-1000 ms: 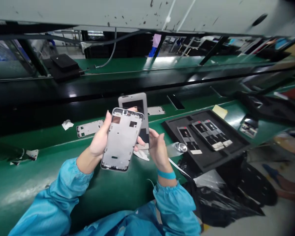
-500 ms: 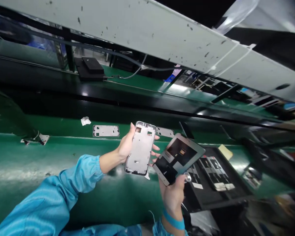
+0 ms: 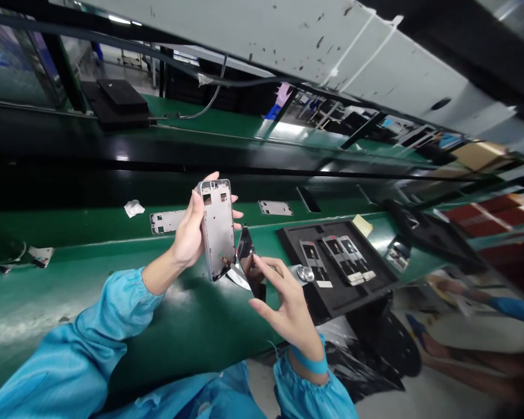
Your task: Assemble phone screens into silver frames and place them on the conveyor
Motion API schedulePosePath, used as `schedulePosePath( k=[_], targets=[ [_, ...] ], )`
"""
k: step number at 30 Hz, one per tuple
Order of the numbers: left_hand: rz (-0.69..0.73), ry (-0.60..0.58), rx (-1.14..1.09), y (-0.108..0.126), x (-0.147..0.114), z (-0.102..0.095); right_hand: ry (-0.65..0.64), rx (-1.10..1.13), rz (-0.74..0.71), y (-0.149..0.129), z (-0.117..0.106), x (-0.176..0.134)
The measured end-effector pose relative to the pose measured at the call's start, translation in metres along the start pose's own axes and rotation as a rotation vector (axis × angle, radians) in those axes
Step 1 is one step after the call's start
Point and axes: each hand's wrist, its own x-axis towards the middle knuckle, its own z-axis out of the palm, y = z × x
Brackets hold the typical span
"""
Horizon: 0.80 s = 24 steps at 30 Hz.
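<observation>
My left hand (image 3: 187, 235) is closed round a silver phone frame (image 3: 218, 230), held upright with its inner side facing me; fingertips show past the far edge. In my right hand (image 3: 288, 299) a dark, glossy phone screen (image 3: 250, 262) is gripped by thumb and fingers, tilted almost edge-on beside the frame. At the frame's lower end a small flex cable (image 3: 227, 262) and a pale strip (image 3: 239, 278) show between the two parts; whether the cable joins them I cannot tell. A second phone frame (image 3: 168, 222) lies on the bench behind my left hand.
A black foam tray (image 3: 292, 241) with several phone screens stands at right, a silver cylinder (image 3: 303, 273) near it. Farther back lie another frame (image 3: 276, 208), a dark panel (image 3: 309, 199) and crumpled white paper (image 3: 134, 208). Another person's arm (image 3: 475, 294) shows far right.
The screen in my right hand has turned from facing me to nearly edge-on and come to the frame's lower end. The frame has tilted in my left hand. The view has shifted right.
</observation>
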Motion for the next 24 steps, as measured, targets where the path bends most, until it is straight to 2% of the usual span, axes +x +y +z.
schedulePosePath(
  k=[4,6,9,12,14,16,19,24],
  targets=[
    [0.095,-0.065,0.107,-0.004,0.001,-0.007,0.013,-0.014,-0.045,0.000,-0.002,0.001],
    [0.120,-0.138,0.160,-0.006,0.002,-0.013,0.009,-0.012,-0.047,0.001,0.001,0.004],
    [0.122,-0.288,0.312,-0.008,0.006,-0.023,0.017,0.078,-0.054,0.004,0.015,0.011],
    [0.162,-0.384,0.484,-0.005,0.011,-0.032,0.109,0.298,-0.005,0.006,0.037,0.015],
    [0.189,-0.409,0.528,-0.001,0.014,-0.037,0.167,0.426,0.049,0.008,0.048,0.013],
    [0.194,-0.413,0.533,0.005,0.017,-0.039,0.166,0.486,0.080,0.009,0.051,0.007],
    [0.210,-0.409,0.530,0.009,0.019,-0.039,0.113,0.493,0.074,0.010,0.045,-0.003],
    [0.242,-0.454,0.569,-0.001,0.015,-0.031,0.160,0.421,0.097,0.006,0.047,0.002]
  ],
)
